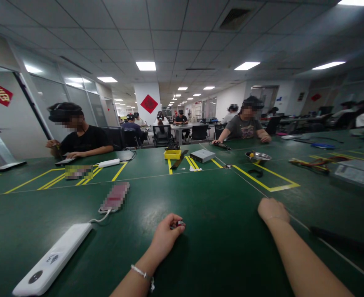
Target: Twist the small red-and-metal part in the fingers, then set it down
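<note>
My left hand [166, 235] is just above the green tabletop, closed with thumb and fingers pinched together. Between them shows a small red and silver piece [179, 223], mostly covered by the fingers, so its kind is unclear. Further right, my right hand [273, 210] is curled into a fist near the table seam. Its fingertips are turned away, and whatever it may hold is hidden. To the left of my left hand lies a phone [115, 197], joined by a white cable [101, 218] to a long white device [53, 258] with a round dark lens or button.
The green table [212, 264] has yellow tape outlines. Across it lie a yellow bin [172, 154], a grey metal box [202, 155], a metal dish [258, 156] and a power supply [356, 173] with wires. A dark long object [339, 239] lies right. Two people with headsets sit opposite.
</note>
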A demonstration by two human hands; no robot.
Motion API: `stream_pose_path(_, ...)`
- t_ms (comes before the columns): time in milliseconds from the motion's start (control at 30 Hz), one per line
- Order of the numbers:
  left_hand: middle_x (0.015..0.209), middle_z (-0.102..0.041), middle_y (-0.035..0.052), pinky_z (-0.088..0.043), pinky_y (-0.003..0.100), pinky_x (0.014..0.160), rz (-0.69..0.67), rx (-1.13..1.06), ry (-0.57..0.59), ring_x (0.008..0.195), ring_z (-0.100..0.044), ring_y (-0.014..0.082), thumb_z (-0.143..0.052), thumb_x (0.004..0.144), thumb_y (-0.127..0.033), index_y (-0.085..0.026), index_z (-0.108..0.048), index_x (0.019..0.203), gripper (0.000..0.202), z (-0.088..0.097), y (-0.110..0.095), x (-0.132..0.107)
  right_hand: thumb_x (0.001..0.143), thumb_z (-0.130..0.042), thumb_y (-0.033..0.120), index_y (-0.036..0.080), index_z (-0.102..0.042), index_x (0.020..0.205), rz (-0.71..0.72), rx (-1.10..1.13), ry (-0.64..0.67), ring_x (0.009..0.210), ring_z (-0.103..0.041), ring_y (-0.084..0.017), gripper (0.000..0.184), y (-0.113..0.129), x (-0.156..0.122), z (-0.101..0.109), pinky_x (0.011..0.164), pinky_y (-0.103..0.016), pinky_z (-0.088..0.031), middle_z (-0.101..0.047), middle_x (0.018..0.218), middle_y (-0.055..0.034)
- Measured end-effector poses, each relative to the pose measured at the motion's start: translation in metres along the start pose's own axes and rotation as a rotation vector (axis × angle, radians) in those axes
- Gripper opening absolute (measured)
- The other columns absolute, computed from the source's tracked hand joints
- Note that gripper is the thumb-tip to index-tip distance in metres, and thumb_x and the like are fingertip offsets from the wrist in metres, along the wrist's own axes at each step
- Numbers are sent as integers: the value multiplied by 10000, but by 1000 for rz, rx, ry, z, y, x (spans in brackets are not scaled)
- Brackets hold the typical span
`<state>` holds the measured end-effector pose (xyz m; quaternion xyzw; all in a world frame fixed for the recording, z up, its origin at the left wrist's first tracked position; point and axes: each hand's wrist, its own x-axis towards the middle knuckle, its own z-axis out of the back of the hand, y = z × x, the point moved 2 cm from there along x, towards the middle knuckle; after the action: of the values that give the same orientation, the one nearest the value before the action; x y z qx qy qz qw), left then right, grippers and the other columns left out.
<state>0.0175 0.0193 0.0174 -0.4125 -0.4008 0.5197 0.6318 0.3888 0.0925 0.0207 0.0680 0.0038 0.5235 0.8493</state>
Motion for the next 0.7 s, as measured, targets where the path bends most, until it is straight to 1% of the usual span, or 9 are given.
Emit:
stream_pose_path(100,757,-598,16,-395,257,673,-7,26,-7,702,-531,140,-534,690,-302,-167,-549,802,176,1,-1,-1,719,-324,158,77,-627,911,25,-15,-11,915,-534,-306,368,3,-1,1,702,-408,-441,-558,999,-218)
stream_pose_path(267,712,-556,-5,-384,237,632,-19,35,-16,661,-501,126,-534,695,-321,-172,-549,803,185,0,2,-1,725,-327,195,97,-574,1020,-59,23,10,983,-499,-344,397,6,-5,4,690,-450,-439,-503,1106,-234)
stream_pose_path(333,711,-556,-6,-384,236,632,-17,35,-12,660,-501,126,-541,690,-323,-171,-551,802,189,-1,3,0,724,-332,190,86,-562,1033,-71,42,26,994,-493,-354,399,10,-9,6,683,-457,-441,-492,1112,-250)
stream_pose_path(433,718,-566,-1,-389,242,634,-8,37,-3,666,-511,131,-541,689,-323,-168,-553,808,196,-1,5,1,712,-360,162,50,-576,978,4,86,48,956,-523,-343,360,19,-14,8,703,-461,-437,-517,1038,-273)
stream_pose_path(500,729,-578,5,-394,248,643,-14,35,5,679,-521,136,-539,689,-315,-168,-553,810,191,-2,6,2,694,-386,139,68,-599,902,90,125,68,911,-549,-314,306,29,-18,7,717,-444,-436,-550,976,-244)
stream_pose_path(633,760,-608,19,-404,256,676,-12,13,6,712,-540,143,-553,667,-251,-165,-549,815,172,-3,7,2,699,-413,146,171,-614,773,230,215,119,798,-584,-195,215,58,-28,3,699,-317,-451,-614,873,-100)
stream_pose_path(700,775,-619,22,-406,257,687,-4,4,-2,722,-545,144,-559,650,-219,-165,-546,804,164,-3,7,2,707,-438,177,200,-609,742,285,324,174,720,-583,-154,176,78,-40,2,656,-275,-451,-629,799,-49)
